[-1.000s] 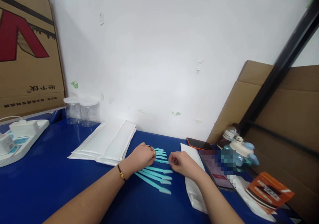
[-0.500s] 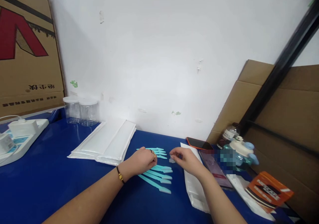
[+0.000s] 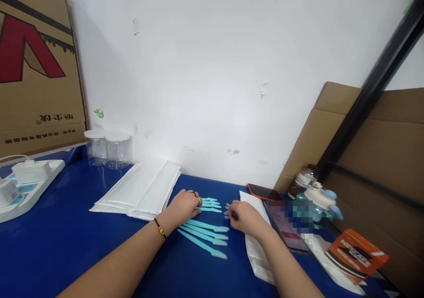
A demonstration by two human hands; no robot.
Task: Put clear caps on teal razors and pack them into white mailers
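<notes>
On the blue table, several turquoise eyebrow razors point(image 3: 205, 236) fan out in a near group, blades pointing right. Behind them lies a second group of razors point(image 3: 212, 204), closely spaced. My left hand point(image 3: 185, 207), wearing rings and a bracelet, is closed at the handle ends of that far group; its fingertips hide what they grip, if anything. Across from it, my right hand point(image 3: 245, 217) has its fingers curled in beside small translucent pieces point(image 3: 227, 212), apparently blade caps, at the left edge of a white padded envelope point(image 3: 258, 258). Its fingertips are partly hidden.
White padded envelopes point(image 3: 139, 187) are stacked at left, before two lidded clear jars point(image 3: 118, 150). A power strip point(image 3: 53, 174) stands far left. Phones point(image 3: 286, 227), a teal-and-cream bottle point(image 3: 318, 205) and an orange packet point(image 3: 356, 256) are at right. The white wall point(image 3: 198, 90) rises behind.
My left hand has shifted left and slightly away, uncovering more of the near razors' handles. My right hand has curled its fingers more and dropped a little beside the translucent pieces.
</notes>
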